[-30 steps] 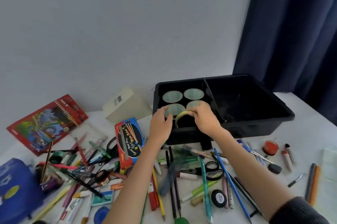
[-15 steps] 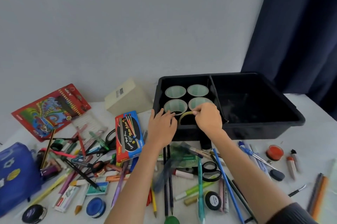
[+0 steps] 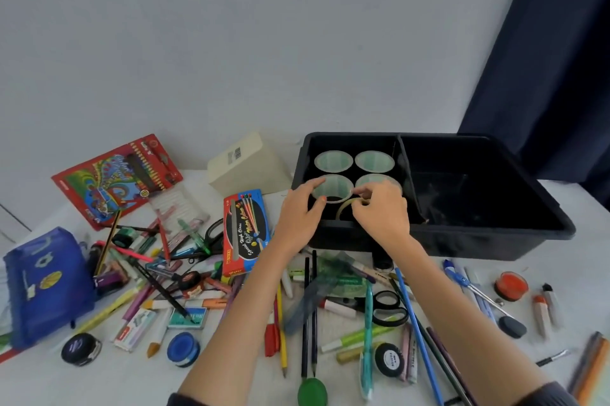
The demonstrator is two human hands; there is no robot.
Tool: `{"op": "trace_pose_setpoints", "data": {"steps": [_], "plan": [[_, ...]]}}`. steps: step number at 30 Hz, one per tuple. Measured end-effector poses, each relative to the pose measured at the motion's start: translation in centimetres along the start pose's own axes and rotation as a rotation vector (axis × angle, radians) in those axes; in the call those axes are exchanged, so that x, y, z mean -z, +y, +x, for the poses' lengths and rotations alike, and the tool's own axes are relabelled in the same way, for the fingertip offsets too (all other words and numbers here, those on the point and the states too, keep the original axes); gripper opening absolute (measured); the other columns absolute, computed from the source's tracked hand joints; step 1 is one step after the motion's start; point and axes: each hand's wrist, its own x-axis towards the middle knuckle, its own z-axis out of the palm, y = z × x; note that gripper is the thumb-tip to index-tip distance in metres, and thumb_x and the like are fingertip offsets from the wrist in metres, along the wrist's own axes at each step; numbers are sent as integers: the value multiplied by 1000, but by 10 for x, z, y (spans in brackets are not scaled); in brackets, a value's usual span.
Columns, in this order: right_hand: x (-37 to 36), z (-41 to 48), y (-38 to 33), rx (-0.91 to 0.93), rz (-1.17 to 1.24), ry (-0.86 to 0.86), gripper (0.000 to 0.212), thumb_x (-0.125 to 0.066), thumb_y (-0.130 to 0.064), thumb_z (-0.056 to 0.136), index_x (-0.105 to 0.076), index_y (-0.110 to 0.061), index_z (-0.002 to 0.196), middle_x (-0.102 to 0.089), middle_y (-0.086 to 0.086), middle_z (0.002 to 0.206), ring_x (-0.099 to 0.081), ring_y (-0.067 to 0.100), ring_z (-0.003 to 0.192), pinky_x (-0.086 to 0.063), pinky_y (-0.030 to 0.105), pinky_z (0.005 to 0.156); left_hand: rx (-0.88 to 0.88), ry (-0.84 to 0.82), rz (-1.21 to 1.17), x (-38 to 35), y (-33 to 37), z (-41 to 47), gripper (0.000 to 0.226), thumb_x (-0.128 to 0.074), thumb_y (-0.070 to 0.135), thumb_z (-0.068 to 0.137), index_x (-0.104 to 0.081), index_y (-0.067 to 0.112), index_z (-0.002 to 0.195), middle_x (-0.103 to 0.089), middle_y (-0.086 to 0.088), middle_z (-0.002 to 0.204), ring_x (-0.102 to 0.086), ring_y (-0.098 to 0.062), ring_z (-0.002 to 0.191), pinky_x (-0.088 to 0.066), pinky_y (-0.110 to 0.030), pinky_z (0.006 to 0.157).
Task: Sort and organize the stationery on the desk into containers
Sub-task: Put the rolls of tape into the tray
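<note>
Now, step: a thin yellowish tape ring (image 3: 343, 210) is being set into the left compartment of the bin (image 3: 495, 242), right of centre in the frame.
Right hand (image 3: 383, 214): curled. The ring's top edge is pinched between thumb and fingertips, so the ring is kept on edge and can be slipped into a narrow gap.
Ring's place: upright in the dark gap between the bin's front wall and the two nearer rolls. Whether the floor is touched cannot be told.
Left hand (image 3: 298, 220): fingers almost straight, index and thumb laid on the rim of the near-left roll (image 3: 333, 189), with nothing enclosed. The roll is probably steadied so that it is not knocked.
Rolls: four pale round ones are packed two by two, which is judged to be tape kept with tape. Cups cannot be ruled out.
Desk (image 3: 115, 382): pencils (image 3: 305, 313), scissors (image 3: 388, 306) and a blue pot (image 3: 183, 349) are spread unsorted across the lower frame.
Progress: judged early, given the pile left.
Risk: once released, the ring may tip or roll.
</note>
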Motion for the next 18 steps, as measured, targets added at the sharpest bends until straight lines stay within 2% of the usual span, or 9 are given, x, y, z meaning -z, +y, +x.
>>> {"op": "trace_pose_setpoints", "data": {"steps": [2,3,4,7,8,11,12,15,18], "plan": [[-8,3,-9,62,-40,16,24,-58,-18,83,-67,-20,106,-61,2,104,-55,22,103,-44,45,91,31,52,-166,13,4,-3,37,-45,14,97,-48,18,134,-53,6,131,-47,-3,120,-38,-19,103],[-12,4,-18,99,-35,10,24,-58,-17,84,-66,-20,107,-59,2,105,-52,22,104,-43,44,92,25,79,-171,21,6,-4,36,-45,13,97,-49,18,133,-54,6,129,-47,-1,117,-38,-10,97],[-16,5,-28,140,3,-12,24,-59,-15,85,-66,-20,107,-58,2,104,-51,21,103,-43,40,91,15,96,-161,30,5,-3,36,-45,12,97,-49,18,132,-54,7,128,-48,-1,116,-38,-8,94],[-32,6,-64,213,155,-98,21,-58,-8,86,-67,-15,103,-61,-1,92,-54,13,87,-41,18,73,-7,143,-141,58,-1,1,33,-46,12,96,-53,18,128,-57,5,125,-51,-4,115,-39,-16,95],[-37,6,-75,224,176,-114,19,-56,-6,86,-68,-12,101,-62,1,89,-53,12,83,-40,17,69,-11,161,-137,68,-5,3,33,-47,11,95,-54,17,127,-58,4,123,-51,-5,113,-38,-14,93],[-56,12,-103,218,242,-143,22,-52,-2,85,-68,-7,98,-67,8,91,-58,17,83,-47,27,75,-15,189,-145,96,-22,9,32,-47,9,94,-55,19,123,-59,5,116,-53,-2,108,-36,0,83],[-61,15,-110,199,258,-165,23,-51,-2,85,-68,-9,99,-67,7,93,-59,16,83,-47,25,74,-6,198,-155,104,-28,11,32,-47,8,94,-55,19,123,-60,5,115,-53,-2,106,-36,1,81],[-76,25,-127,165,253,-234,27,-50,-3,86,-66,-10,106,-65,7,97,-57,12,83,-43,19,70,33,234,-191,125,-49,20,32,-48,6,93,-57,18,121,-61,3,113,-55,-3,105,-39,-2,78],[-91,38,-141,106,264,-251,29,-50,-3,88,-61,-7,114,-60,10,103,-53,13,87,-44,22,71,64,242,-197,141,-72,32,32,-49,3,91,-58,19,117,-61,1,113,-54,-4,102,-40,-4,73]]}}
